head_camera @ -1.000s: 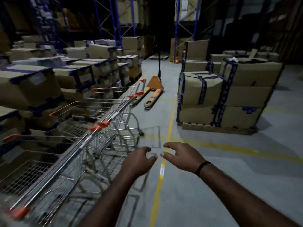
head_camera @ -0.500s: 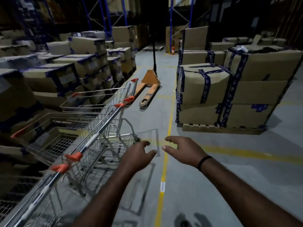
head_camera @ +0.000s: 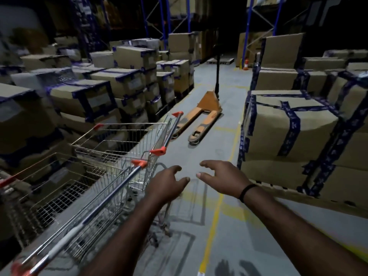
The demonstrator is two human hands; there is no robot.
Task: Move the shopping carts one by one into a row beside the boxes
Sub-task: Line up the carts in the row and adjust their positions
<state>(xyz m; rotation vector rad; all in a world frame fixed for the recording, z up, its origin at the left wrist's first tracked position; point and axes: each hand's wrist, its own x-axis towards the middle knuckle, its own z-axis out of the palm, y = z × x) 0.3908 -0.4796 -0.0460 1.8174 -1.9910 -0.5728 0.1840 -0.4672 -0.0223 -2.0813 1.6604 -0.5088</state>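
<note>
Pretty dim warehouse aisle, grey concrete floor [head_camera: 223, 108] with a yellow line [head_camera: 211, 236] running down it. Blue racking [head_camera: 249, 26] stood at the back, and an orange pallet jack [head_camera: 207, 108] sat mid-aisle.

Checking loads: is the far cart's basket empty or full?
Empty: the far cart's basket shows only bare wire mesh, nothing inside.

An orange pallet jack [head_camera: 201, 120] rests on the yellow-lined floor [head_camera: 217, 212].
</note>
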